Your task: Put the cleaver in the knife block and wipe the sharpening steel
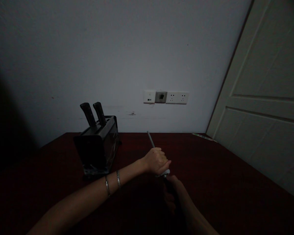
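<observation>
My left hand [158,161] is closed around the shaft of a thin grey rod that looks like a sharpening steel [150,138]. The rod's tip points away from me, up and slightly left. A bit of white tissue or cloth [166,172] pokes out below the left fist, against the rod. Just under it, my right hand [175,192] is wrapped round the dark handle; the handle is mostly lost in shadow. To the left stands a black knife block [98,143], with two black-handled knives [94,114] upright in its slots.
Beneath everything lies a dark red wooden table [218,166], its far edge by a pale wall [112,58]. Sockets and a switch [165,97] are set in the wall. A white panelled door [267,98] leans in at the right. A thin strip [204,137] lies at the back right.
</observation>
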Demonstrator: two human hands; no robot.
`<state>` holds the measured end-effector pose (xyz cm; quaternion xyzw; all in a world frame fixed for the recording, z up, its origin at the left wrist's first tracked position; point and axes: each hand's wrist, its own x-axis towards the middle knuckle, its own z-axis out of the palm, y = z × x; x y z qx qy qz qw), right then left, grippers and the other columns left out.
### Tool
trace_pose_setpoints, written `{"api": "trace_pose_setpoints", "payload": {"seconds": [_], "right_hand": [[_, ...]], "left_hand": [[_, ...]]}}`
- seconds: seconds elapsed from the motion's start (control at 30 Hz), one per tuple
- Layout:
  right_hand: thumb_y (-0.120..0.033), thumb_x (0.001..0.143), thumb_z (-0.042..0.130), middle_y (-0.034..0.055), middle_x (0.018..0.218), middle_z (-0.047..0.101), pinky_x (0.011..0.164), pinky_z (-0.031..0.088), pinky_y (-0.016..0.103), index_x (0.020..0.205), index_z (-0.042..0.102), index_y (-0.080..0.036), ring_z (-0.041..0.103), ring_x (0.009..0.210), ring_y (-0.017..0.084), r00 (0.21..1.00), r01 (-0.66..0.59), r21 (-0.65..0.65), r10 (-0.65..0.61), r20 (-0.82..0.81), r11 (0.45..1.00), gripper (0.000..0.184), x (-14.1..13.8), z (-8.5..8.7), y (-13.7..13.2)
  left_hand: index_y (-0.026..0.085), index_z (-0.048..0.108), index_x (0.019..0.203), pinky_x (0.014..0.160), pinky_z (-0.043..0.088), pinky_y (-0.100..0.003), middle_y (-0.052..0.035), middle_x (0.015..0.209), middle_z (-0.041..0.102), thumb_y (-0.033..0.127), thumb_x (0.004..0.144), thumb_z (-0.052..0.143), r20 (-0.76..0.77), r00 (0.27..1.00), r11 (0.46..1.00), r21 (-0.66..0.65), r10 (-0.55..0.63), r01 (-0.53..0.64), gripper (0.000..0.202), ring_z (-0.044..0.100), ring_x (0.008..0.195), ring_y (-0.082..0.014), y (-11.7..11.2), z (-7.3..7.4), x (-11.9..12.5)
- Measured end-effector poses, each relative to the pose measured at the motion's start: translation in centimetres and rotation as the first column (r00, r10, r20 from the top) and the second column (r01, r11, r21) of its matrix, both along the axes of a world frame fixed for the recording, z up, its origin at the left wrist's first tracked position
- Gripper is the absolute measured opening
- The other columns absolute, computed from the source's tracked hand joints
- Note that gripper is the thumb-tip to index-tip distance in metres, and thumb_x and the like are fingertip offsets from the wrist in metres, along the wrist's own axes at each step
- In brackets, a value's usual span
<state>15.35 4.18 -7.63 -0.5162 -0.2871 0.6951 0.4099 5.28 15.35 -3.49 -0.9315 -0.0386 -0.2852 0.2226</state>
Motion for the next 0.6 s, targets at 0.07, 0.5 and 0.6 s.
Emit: {"api": "trace_pose_setpoints", "payload": {"seconds": [0.07, 0.5, 0.6], "right_hand": [[-0.045, 0.078, 0.04, -0.0079, 0.034, 0.033, 0.03, 0.026, 0.02, 0.058, 0.041, -0.021, 0.033, 0.026, 0.009, 0.998, 0.051, 0.036, -0.051, 0.021, 0.998, 0.031, -0.2, 0.0, 0.0], [-0.044, 0.066, 0.049, -0.0113, 0.034, 0.03, 0.028, 0.018, 0.017, 0.058, 0.037, -0.022, 0.027, 0.026, 0.005, 0.982, 0.171, 0.213, -0.183, 0.039, 0.962, 0.026, -0.4, 0.9, -0.6], [-0.043, 0.066, 0.049, -0.0116, 0.036, 0.03, 0.028, 0.018, 0.016, 0.058, 0.037, -0.021, 0.027, 0.027, 0.003, 0.979, 0.183, 0.245, -0.199, 0.04, 0.952, 0.026, -0.5, 1.1, -0.9]], "left_hand": [[0.018, 0.045, 0.049, 0.05, 0.027, -0.032, -0.0018, 0.045, 0.053, 0.022, 0.087, 0.034, -0.011, 1.0, 1.0, 0.014, -0.002, 0.002, 0.04, 0.048, 0.045, -0.0125, 0.5, -0.1, 0.2], [0.018, 0.048, 0.05, 0.054, 0.031, -0.033, -0.0033, 0.049, 0.056, 0.021, 0.087, 0.032, -0.071, 0.996, 0.996, 0.068, -0.051, 0.056, 0.041, 0.051, 0.05, -0.0143, 3.4, 2.5, 1.4], [0.017, 0.048, 0.05, 0.056, 0.031, -0.033, -0.0039, 0.05, 0.057, 0.021, 0.088, 0.03, -0.088, 0.996, 0.997, 0.067, -0.033, 0.039, 0.042, 0.051, 0.051, -0.0145, 4.2, 3.1, 1.2]]}}
